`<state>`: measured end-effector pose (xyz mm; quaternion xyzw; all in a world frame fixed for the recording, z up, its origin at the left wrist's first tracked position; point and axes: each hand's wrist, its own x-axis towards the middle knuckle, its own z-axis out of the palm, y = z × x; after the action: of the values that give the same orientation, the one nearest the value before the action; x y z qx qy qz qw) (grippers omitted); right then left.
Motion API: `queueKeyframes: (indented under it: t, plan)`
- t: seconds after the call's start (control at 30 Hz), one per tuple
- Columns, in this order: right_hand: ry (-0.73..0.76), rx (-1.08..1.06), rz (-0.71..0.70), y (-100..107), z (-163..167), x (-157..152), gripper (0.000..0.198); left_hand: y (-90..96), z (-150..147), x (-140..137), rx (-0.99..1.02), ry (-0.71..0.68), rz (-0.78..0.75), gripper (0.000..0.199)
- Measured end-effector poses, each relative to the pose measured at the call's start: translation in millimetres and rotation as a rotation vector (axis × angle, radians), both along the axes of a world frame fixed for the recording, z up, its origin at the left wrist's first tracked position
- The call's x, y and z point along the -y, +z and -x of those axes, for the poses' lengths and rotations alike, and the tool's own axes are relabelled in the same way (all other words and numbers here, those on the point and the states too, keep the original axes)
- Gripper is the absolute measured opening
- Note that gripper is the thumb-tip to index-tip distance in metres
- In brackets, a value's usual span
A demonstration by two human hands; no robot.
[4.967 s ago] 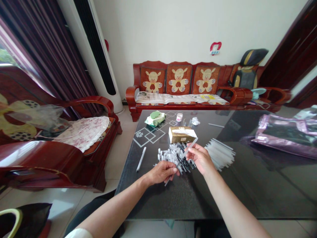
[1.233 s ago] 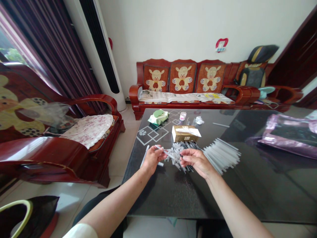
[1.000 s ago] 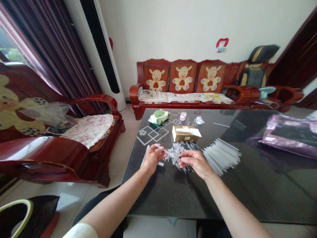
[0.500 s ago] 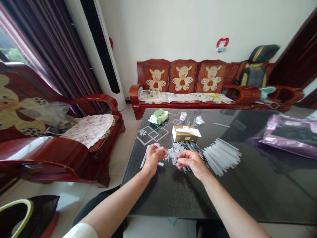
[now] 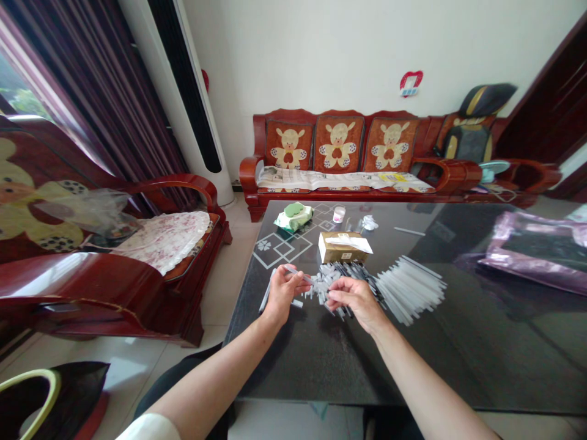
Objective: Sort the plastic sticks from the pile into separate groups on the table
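My left hand (image 5: 284, 292) is closed around a thin translucent plastic tube (image 5: 290, 269), which slants down to the right out of the fingers. Just right of it, my right hand (image 5: 352, 297) is pinched with the fingertips together; something small and dark seems to be at the tips, too small to name. Beneath and behind the fingers lies a heap of short whitish plastic pieces (image 5: 324, 275). Dark stick-like pieces (image 5: 355, 271) are piled beyond the right hand. To the right, many long translucent tubes (image 5: 411, 289) lie side by side in a fan.
A tissue box (image 5: 343, 250) stands behind the heap on the dark table (image 5: 302, 366). Farther back are a green wipes pack (image 5: 295, 218), a small cup (image 5: 339, 214) and crumpled tissue (image 5: 369, 223). A purple plastic bag (image 5: 532, 269) lies at right. One more tube (image 5: 267, 292) rests left of my left hand.
The hands keep nearly the same place. The tube reached across toward the right fingertips before; now its end stops short of them, with a small gap.
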<state>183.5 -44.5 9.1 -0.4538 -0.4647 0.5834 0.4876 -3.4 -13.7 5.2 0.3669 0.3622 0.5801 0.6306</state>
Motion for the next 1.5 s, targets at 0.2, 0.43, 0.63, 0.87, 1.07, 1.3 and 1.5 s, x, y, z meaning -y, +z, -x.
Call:
queueKeyframes:
  t: [0.2, 0.43, 0.63, 0.87, 1.07, 1.3, 1.5]
  plan:
    - [-0.007, -0.001, -0.005, 0.2, 0.6, -0.1, 0.027, 0.2, 0.6, 0.3, -0.004, -0.008, -0.012, 0.046]
    - [-0.012, -0.009, -0.003, -0.4, 1.2, -0.5, 0.025, -0.3, 0.2, 1.0, 0.005, -0.018, -0.02, 0.043]
    - [-0.04, -0.015, 0.004, 0.2, 2.3, -0.3, 0.027, -0.7, 0.2, 2.5, 0.001, -0.034, -0.025, 0.043]
    - [-0.048, -0.032, 0.045, -2.2, 1.4, -0.8, 0.032, -2.8, 0.2, 1.3, 0.015, -0.01, -0.01, 0.042]
    - [-0.023, -0.012, 0.043, -2.5, 1.2, -0.4, 0.031, -4.2, 0.4, 0.6, 0.018, 0.001, -0.012, 0.043]
    - [-0.001, 0.072, 0.042, -6.0, 5.2, -0.6, 0.036, -4.0, -0.6, 1.5, 0.017, -0.001, -0.007, 0.042]
    - [-0.012, 0.1, 0.059, -8.2, 5.3, -1.2, 0.04, -4.7, 0.1, 0.5, 0.016, 0.014, -0.008, 0.041]
